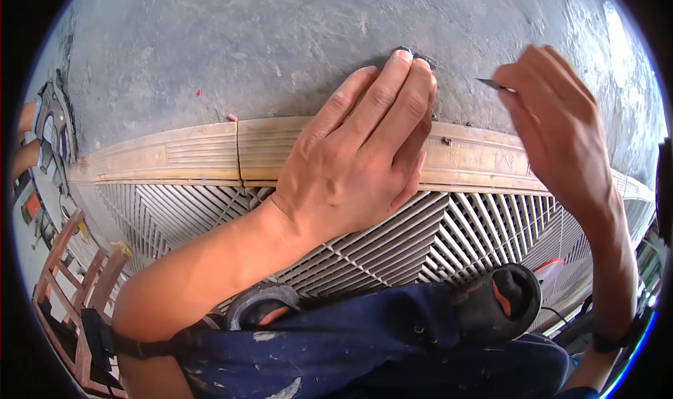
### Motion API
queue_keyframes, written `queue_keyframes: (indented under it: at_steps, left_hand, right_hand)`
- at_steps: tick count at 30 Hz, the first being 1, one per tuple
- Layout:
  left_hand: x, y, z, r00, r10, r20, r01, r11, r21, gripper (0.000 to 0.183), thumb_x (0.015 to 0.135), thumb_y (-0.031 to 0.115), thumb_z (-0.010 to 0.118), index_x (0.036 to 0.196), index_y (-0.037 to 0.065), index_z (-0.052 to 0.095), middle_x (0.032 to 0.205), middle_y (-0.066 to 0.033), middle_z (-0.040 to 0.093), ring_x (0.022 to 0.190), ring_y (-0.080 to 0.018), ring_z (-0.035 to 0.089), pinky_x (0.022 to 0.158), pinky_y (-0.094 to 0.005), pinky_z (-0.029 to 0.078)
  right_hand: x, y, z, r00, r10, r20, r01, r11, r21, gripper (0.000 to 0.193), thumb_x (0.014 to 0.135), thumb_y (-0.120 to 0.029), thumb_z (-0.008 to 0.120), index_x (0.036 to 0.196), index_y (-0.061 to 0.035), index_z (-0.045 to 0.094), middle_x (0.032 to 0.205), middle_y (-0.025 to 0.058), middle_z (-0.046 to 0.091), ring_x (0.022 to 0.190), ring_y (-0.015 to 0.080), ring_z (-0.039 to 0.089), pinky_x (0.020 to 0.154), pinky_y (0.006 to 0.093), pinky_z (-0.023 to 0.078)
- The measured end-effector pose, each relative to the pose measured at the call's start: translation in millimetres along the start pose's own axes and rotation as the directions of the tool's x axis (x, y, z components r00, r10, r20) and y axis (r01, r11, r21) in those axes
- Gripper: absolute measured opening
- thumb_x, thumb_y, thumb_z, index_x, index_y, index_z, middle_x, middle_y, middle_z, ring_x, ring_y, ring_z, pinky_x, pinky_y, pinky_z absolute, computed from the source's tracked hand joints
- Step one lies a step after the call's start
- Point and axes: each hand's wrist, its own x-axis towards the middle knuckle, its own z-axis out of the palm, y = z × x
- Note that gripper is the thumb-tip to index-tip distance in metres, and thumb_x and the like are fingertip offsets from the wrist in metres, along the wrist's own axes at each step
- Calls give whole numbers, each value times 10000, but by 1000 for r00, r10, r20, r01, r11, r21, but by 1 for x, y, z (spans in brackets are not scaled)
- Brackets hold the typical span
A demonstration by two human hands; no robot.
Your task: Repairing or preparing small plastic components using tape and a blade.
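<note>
My left hand (350, 147) reaches across a yellowish moulded border strip (168, 157), palm down. Its fingertips press on a small dark piece (425, 60) on the grey, scuffed surface (245, 49); the fingers cover part of that piece. To the right, my right hand (554, 112) is raised with its fingers closed. A thin, dark pointed blade (489, 84) juts from them toward the left hand, its grip hidden in the fingers. The blade's tip is apart from the dark piece.
A pale slatted panel (484, 224) runs along the border, below my arms. My dark shoes (505, 301) and blue, paint-spotted clothing (308, 350) are close by. Tiny red (198, 92) and pink bits (233, 117) lie beyond the strip. At left are a reddish-brown wooden frame (63, 294) and another person's sandal (52, 119).
</note>
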Motion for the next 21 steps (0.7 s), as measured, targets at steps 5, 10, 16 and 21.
queue_keyframes:
  at_steps: [5, 10, 16, 21]
  left_hand:
    - [0, 1, -2, 1000, -9, 19, 9, 1000, 3, 549, 846, 208, 587, 1330, -50, 620, 1425, -168, 546, 1319, -337, 543, 1073, -459, 463]
    - [0, 0, 1, 999, -18, 31, 17, 999, 33, 543, 876, 233, 542, 1330, -53, 626, 1449, -174, 538, 1311, -338, 548, 1055, -457, 467]
    - [0, 1, 1, 999, -20, 25, 19, 999, 42, 541, 892, 240, 523, 1336, -52, 623, 1445, -172, 540, 1313, -334, 548, 1059, -453, 464]
    - [-1, 1, 1, 999, -24, 40, 21, 998, 63, 541, 886, 238, 527, 1334, -47, 626, 1449, -169, 536, 1319, -330, 544, 1061, -454, 463]
  right_hand:
    - [5, -9, 9, 984, 165, -69, -157, 981, 118, 118, 915, 30, 687, 1031, 9, 690, 888, 109, 627, 750, 205, 644, 636, 296, 518]
    - [19, -11, 27, 985, 113, -132, -101, 990, 96, 142, 888, 13, 730, 1025, 0, 694, 869, 79, 642, 719, 191, 649, 626, 292, 519]
    - [23, -9, 29, 986, 30, -164, -27, 999, 23, 134, 856, 3, 744, 973, -8, 678, 890, 90, 631, 732, 224, 650, 645, 317, 534]
    - [25, -11, 33, 987, 41, -154, -34, 998, 51, 144, 839, 0, 747, 962, -9, 674, 893, 95, 623, 738, 239, 652, 657, 334, 542]
